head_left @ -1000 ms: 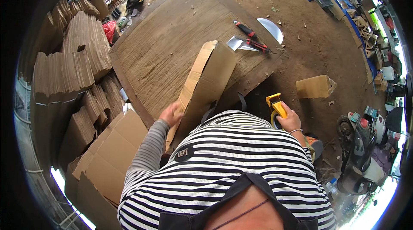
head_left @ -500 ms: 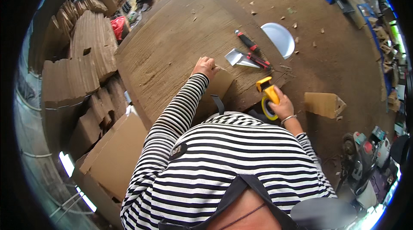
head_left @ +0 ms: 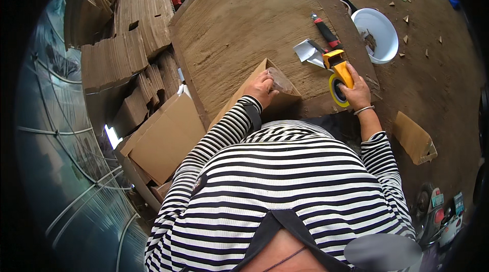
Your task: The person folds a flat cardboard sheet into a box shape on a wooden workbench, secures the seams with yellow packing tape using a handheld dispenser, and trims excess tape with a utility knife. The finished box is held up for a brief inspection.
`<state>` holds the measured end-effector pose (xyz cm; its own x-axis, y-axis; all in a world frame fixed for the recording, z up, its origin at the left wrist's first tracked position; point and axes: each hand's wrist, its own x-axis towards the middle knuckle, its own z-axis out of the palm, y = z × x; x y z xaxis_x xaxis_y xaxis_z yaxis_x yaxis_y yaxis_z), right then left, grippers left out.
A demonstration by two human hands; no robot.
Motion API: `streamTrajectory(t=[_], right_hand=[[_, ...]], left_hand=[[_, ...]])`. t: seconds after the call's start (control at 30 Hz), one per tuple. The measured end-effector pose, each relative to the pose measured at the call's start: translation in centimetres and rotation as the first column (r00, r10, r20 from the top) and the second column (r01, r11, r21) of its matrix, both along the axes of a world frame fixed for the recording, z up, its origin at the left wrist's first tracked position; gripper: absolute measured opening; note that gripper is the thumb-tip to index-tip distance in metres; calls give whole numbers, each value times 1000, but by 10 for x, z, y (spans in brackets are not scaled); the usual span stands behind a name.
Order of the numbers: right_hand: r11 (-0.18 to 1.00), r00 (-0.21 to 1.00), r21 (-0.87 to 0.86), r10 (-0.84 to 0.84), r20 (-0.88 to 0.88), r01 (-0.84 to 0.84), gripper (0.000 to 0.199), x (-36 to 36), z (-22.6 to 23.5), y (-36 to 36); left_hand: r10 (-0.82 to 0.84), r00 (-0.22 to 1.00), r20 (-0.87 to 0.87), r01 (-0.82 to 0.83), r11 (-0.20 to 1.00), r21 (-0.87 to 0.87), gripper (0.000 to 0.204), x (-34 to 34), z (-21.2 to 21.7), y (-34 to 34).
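Observation:
My left hand [head_left: 261, 88] is closed on the upper edge of a brown triangular cardboard box [head_left: 239, 88], which lies on the wooden table in front of my body. The box's end facing right shows something clear and shiny, perhaps plastic or tape; I cannot tell which. My right hand [head_left: 358, 91] grips a yellow tape dispenser [head_left: 344, 71] with a yellow-rimmed roll on it, held above the table's right side, apart from the box. Just beyond the dispenser lie a red-and-black handled tool [head_left: 326, 32] and a silvery-white sheet-like piece [head_left: 307, 52], partly covered.
The worn wooden table [head_left: 229, 32] spreads ahead. Stacks of flat cardboard [head_left: 137, 17] crowd the left, with a flat carton [head_left: 168, 134] nearer me. A white bucket [head_left: 379, 32] stands past the right edge. Another cardboard box [head_left: 413, 137] lies on the floor, near a scooter [head_left: 433, 211].
The view has swung, so the surroundings shift. The box under my left hand now shows its triangular end. My right hand has raised the tape dispenser closer to the tools.

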<state>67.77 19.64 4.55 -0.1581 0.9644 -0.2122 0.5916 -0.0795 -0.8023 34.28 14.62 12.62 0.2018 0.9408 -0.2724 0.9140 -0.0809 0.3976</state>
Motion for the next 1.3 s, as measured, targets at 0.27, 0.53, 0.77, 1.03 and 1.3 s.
streamTrajectory(t=[0.27,0.53,0.77,1.03,1.3], right_hand=[[991,992,-29,127,-11,-128,74,-35,4,6],[987,977,-30,160,139,-157,69,-51,72,12],[994,979,24,100,176,-106,69,-62,99,-33],[999,979,-40,17,203,-9,73,-75,134,-102],[1000,973,-21,-3,233,9,70,-106,179,-150]], left_hand=[[-185,943,-278,79,932,-353,46,-26,-25,28],[-476,769,-427,199,813,-547,38,8,-32,41],[-595,751,-287,295,690,-661,36,21,31,35],[-221,971,94,219,975,34,53,-39,-22,2],[-243,970,12,241,954,-176,45,-16,-11,-24]])
